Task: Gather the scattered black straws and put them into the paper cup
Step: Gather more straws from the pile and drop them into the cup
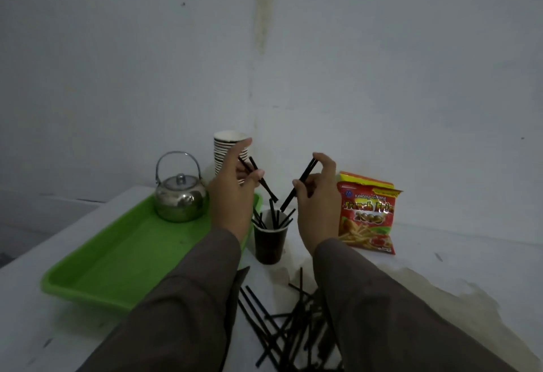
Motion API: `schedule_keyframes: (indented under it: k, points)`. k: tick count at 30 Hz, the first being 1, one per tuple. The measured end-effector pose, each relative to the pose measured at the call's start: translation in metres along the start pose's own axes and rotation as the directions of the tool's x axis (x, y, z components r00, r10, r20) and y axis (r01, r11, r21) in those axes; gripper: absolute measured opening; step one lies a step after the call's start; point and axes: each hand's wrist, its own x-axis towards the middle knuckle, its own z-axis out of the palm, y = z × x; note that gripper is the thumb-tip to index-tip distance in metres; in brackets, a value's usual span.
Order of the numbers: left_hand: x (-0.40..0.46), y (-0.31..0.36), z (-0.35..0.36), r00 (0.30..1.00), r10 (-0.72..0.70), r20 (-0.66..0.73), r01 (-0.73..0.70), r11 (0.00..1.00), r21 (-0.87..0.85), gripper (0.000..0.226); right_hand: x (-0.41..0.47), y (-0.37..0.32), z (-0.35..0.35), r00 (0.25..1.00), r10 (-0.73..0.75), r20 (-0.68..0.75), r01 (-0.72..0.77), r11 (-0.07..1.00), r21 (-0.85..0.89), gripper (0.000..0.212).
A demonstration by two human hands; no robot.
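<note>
Grip: left hand (pixel 232 192), right hand (pixel 317 195) each pinching black straws (pixel 289 321) | white table (pixel 440 283) | bare wall corner

It looked like a plain home or small drinks corner: a white table (pixel 440 269) against bare walls held a steel kettle (pixel 179 198) on a green tray (pixel 117 257), stacked paper cups (pixel 226 148) and a snack packet (pixel 367 216).
</note>
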Motion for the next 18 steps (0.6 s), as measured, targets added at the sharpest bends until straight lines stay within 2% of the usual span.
schedule_keyframes:
  k: [5, 12, 14, 18]
  points:
    - [-0.001, -0.032, 0.008, 0.985, 0.067, 0.156, -0.107, 0.958, 0.266, 0.038, -0.007, 0.014, 0.014, 0.994, 0.014, 0.108, 0.001, 0.991, -0.132, 0.049]
    - [-0.005, -0.052, 0.012, 0.923, -0.092, 0.374, -0.127, 0.844, 0.521, 0.020, -0.016, 0.025, 0.029, 0.954, 0.041, 0.298, 0.048, 0.957, -0.287, 0.032]
    - [-0.007, -0.050, 0.011, 0.898, -0.127, 0.422, -0.146, 0.818, 0.556, 0.021, -0.018, 0.025, 0.027, 0.945, 0.015, 0.327, 0.094, 0.945, -0.314, 0.027]
    - [-0.014, -0.034, 0.004, 0.882, -0.140, 0.450, -0.119, 0.858, 0.499, 0.036, -0.019, 0.011, 0.010, 0.951, -0.025, 0.308, 0.118, 0.950, -0.288, 0.031]
